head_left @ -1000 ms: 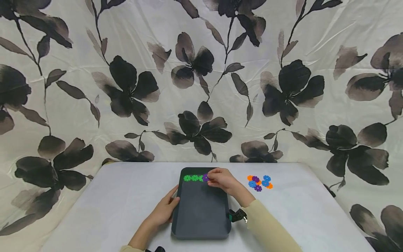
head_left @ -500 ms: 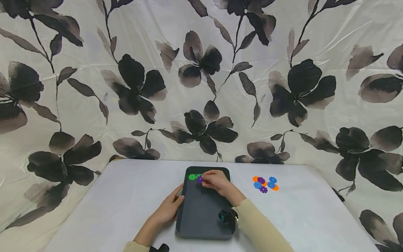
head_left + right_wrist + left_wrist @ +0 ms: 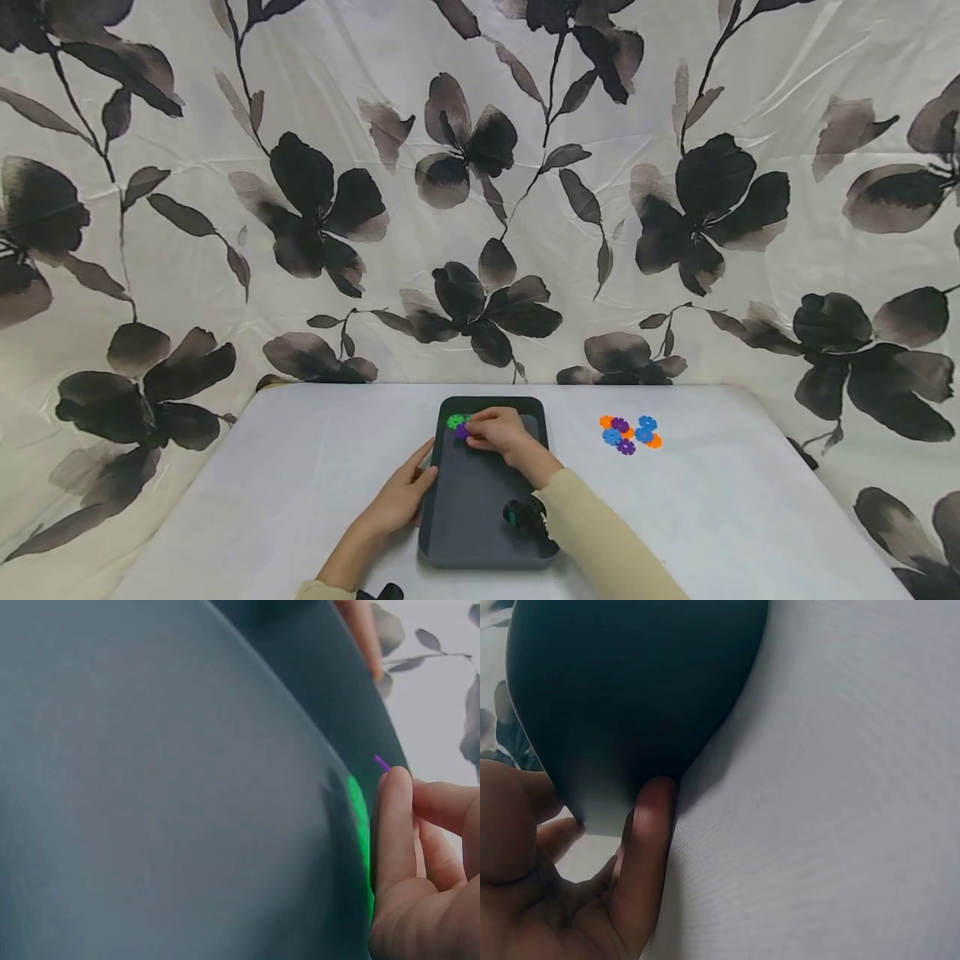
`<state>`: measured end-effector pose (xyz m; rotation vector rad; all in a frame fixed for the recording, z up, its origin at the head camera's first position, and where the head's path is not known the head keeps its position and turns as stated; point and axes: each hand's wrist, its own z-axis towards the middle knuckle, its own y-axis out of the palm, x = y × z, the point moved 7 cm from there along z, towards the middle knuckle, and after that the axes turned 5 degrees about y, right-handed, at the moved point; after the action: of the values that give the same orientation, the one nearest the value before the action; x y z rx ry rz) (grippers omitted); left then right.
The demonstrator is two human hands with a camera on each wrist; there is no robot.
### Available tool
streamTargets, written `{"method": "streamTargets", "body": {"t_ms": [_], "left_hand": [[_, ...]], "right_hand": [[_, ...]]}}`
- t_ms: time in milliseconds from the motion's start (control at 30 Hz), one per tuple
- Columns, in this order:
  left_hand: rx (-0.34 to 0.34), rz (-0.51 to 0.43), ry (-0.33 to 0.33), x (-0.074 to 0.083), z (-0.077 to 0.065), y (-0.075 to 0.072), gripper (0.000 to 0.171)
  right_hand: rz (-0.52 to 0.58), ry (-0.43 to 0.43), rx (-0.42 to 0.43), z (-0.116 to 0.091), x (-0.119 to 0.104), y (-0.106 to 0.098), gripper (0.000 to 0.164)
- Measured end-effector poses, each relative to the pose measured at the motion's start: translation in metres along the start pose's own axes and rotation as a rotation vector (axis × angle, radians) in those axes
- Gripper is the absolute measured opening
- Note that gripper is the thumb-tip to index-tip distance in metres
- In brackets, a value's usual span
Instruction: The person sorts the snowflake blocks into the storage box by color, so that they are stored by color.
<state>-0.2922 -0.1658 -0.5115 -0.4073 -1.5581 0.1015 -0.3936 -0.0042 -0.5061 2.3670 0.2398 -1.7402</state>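
Note:
In the head view, my right hand pinches a purple flower-shaped disc between thumb and fingertips, over the far left part of a dark grey tray. Green flower-shaped discs lie along the tray's far end, partly hidden behind this hand. The right wrist view shows just the thin edge of the purple disc beyond the fingertips, with green discs below. My left hand grips the tray's left side; in the left wrist view its fingers press the tray wall.
A loose cluster of orange, blue and purple flower-shaped discs lies on the white table, right of the tray. Behind the table hangs a floral cloth. Black wrist devices sit at both wrists.
My right hand has carried the purple disc leftward along the green row, from its right end towards its left end. The left hand keeps its grip on the tray.

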Motion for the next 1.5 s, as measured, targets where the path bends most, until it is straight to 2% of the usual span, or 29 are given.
{"method": "streamTargets", "body": {"t_ms": [200, 400, 633, 967, 1167, 1500], "left_hand": [[-0.030, -0.023, -0.022, -0.007, -0.005, 0.003, 0.056], [-0.025, -0.020, -0.051, -0.008, -0.006, 0.002, 0.056], [-0.026, 0.017, -0.023, -0.006, -0.002, 0.001, 0.055], [-0.012, 0.035, -0.038, -0.006, -0.002, 0.000, 0.055], [-0.004, 0.030, -0.003, -0.002, 0.000, -0.002, 0.054], [0.005, 0.029, 0.003, -0.001, 0.002, -0.002, 0.054]], "right_hand": [[-0.014, 0.027, 0.008, 0.002, 0.016, 0.009, 0.020], [-0.015, 0.006, 0.018, 0.003, 0.019, 0.015, 0.020], [-0.043, -0.007, 0.063, 0.004, 0.017, 0.015, 0.015], [-0.114, -0.024, 0.114, 0.003, 0.017, 0.016, 0.007], [-0.127, -0.033, 0.143, 0.004, 0.012, 0.016, 0.007], [-0.138, -0.056, 0.145, 0.006, 0.010, 0.015, 0.006]]}}
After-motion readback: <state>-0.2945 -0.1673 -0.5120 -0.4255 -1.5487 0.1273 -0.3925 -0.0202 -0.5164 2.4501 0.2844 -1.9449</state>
